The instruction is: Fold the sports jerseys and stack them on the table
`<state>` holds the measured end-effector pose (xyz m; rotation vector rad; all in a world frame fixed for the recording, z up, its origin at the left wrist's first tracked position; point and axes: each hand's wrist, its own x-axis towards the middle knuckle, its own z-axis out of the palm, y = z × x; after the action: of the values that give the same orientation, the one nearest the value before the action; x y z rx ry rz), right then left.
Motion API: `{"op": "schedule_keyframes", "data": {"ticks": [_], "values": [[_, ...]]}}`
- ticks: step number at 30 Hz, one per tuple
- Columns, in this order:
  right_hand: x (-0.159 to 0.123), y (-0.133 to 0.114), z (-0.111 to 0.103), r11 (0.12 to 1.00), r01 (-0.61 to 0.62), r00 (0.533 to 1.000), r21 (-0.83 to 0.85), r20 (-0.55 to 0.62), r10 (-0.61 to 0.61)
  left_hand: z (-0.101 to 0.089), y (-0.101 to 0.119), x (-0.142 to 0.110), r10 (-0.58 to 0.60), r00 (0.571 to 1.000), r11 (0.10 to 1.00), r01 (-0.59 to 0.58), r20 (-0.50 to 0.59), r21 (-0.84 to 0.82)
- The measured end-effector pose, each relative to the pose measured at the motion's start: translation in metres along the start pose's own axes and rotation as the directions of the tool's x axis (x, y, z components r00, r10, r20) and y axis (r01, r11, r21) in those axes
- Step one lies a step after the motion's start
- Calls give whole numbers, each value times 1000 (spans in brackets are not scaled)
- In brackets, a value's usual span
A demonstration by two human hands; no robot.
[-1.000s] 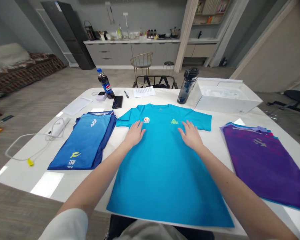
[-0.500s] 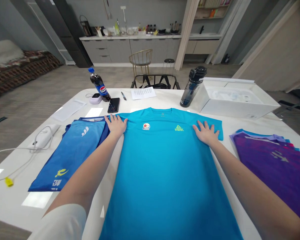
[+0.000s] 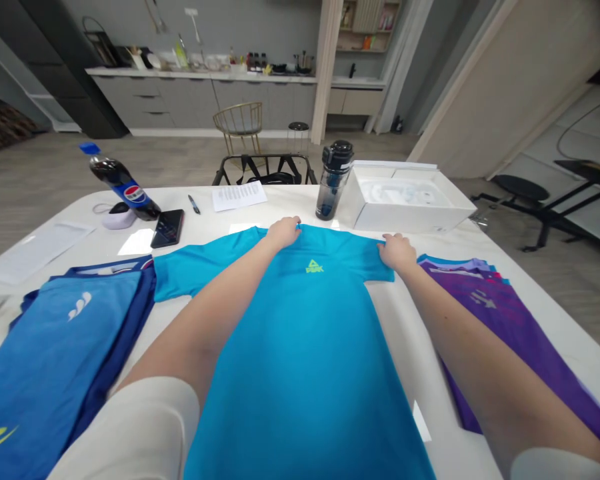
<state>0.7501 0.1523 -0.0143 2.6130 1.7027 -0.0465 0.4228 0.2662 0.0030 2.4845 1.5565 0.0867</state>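
Note:
A turquoise T-shirt (image 3: 305, 333) with a green logo lies flat, front up, on the white table (image 3: 404, 320). My left hand (image 3: 283, 231) rests at its collar, fingers curled over the neck edge. At the end of the shirt's right sleeve, my right hand (image 3: 397, 252) is closed on the fabric. Both forearms stretch over the shirt's body. The left sleeve lies spread toward a blue stack.
Folded blue shirts (image 3: 65, 333) are stacked at the left and purple shirts (image 3: 500, 313) at the right. Along the far edge stand a cola bottle (image 3: 123, 190), phone (image 3: 168, 228), pen (image 3: 194, 204), paper (image 3: 239, 195), dark water bottle (image 3: 334, 180) and open white box (image 3: 405, 203).
My hands left the two sleeve areas. The left one moved right to the collar, the right one stayed at the right sleeve and closed. The view swung right and leaned closer.

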Motion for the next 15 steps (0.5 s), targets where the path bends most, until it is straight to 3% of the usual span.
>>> {"op": "schedule_keyframes", "data": {"ticks": [5, 11, 15], "values": [[11, 22, 8, 998, -9, 998, 59, 57, 6, 22, 37, 39, -21, 996, 1000, 20, 90, 2], [27, 38, 17, 988, -24, 996, 151, 87, 11, 40, 44, 47, -30, 999, 998, 28, 27, 63], [16, 38, -1, 971, 57, 988, 231, 125, -88, 37, 43, 46, -48, 997, 999, 46, 61, 25]]}}
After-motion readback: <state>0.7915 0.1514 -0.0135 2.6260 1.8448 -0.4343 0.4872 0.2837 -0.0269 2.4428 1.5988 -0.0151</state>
